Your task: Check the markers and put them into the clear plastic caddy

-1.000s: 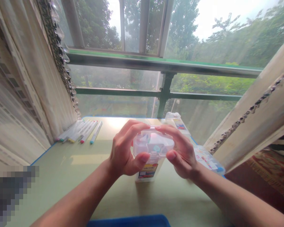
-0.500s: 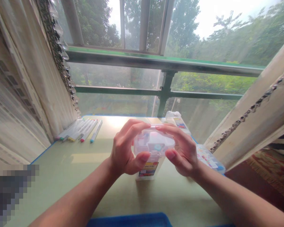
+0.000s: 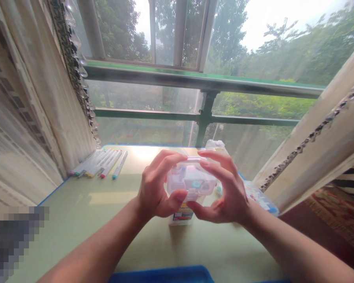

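A clear plastic marker case point(image 3: 191, 173) stands upright on the table between my hands, a printed label low on its front. Some teal colour shows through its translucent lid. My left hand point(image 3: 153, 186) is wrapped round the lid's left side, fingers over the far edge and thumb at the near edge. On the other side, my right hand point(image 3: 230, 188) curves round the lid. Its fingertips rest at the far top edge, and its thumb is at the front latch. The case's right side is partly hidden behind that hand.
Several white markers point(image 3: 110, 163) with coloured ends lie at the table's left. Behind my right hand stands another clear case point(image 3: 215, 145). A flat clear box point(image 3: 262, 202) lies at the right edge. Nearest me is a blue tray point(image 3: 162, 275). Curtains and a window surround the table point(image 3: 120, 232).
My right thumb has moved left and down to the front latch, and the right fingers have spread apart over the lid. My left hand and the case stay almost unchanged.
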`<act>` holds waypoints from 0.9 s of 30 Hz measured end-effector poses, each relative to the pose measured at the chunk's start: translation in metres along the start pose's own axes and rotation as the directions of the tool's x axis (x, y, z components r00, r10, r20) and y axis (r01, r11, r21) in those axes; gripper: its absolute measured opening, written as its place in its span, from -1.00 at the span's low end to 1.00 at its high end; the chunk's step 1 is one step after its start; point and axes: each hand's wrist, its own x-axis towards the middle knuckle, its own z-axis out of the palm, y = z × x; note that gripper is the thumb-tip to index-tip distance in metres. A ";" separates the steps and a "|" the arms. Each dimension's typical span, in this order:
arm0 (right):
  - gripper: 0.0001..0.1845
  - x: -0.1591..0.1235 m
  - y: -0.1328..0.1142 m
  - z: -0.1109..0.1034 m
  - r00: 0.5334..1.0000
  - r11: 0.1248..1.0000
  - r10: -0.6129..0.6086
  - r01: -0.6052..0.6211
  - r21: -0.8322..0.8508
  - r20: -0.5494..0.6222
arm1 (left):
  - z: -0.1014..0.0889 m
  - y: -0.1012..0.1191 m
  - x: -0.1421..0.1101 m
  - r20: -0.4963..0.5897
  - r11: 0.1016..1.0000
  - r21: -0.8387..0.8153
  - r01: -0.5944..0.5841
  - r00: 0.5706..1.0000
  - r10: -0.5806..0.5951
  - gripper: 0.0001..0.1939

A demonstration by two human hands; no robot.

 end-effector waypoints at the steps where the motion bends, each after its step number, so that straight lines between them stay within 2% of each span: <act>1: -0.23 0.000 0.000 0.000 1.000 1.000 -0.016 0.016 -0.005 -0.001 | 0.000 0.000 0.000 -0.001 1.000 -0.001 0.000 1.000 0.000 -0.43; 6: -0.35 -0.002 -0.001 0.000 0.999 0.998 -0.045 0.044 -0.040 -0.015 | 0.001 0.000 0.001 -0.013 1.000 -0.008 -0.006 1.000 0.006 -0.44; 13: -0.37 -0.001 -0.002 0.000 0.995 0.993 -0.087 0.083 -0.080 -0.042 | 0.001 0.001 0.001 0.001 1.000 0.020 -0.004 1.000 0.004 -0.45; 16: -0.36 -0.002 -0.001 0.000 0.989 0.985 -0.136 0.129 -0.118 -0.051 | 0.001 0.001 0.001 -0.008 1.000 0.022 -0.007 1.000 0.007 -0.45; 19: -0.45 -0.002 -0.002 -0.005 0.973 0.952 -0.226 0.211 -0.223 -0.043 | 0.001 0.001 0.001 -0.007 0.999 0.033 -0.007 1.000 0.007 -0.45; 22: -0.56 0.000 -0.007 -0.015 0.957 0.914 -0.289 0.277 -0.296 0.004 | 0.001 0.002 0.001 -0.003 0.999 0.037 -0.001 1.000 0.001 -0.46; 27: -0.76 0.009 -0.018 -0.033 0.913 0.878 -0.373 0.405 -0.256 0.164 | 0.001 0.002 0.000 0.004 0.999 0.031 0.022 1.000 -0.022 -0.42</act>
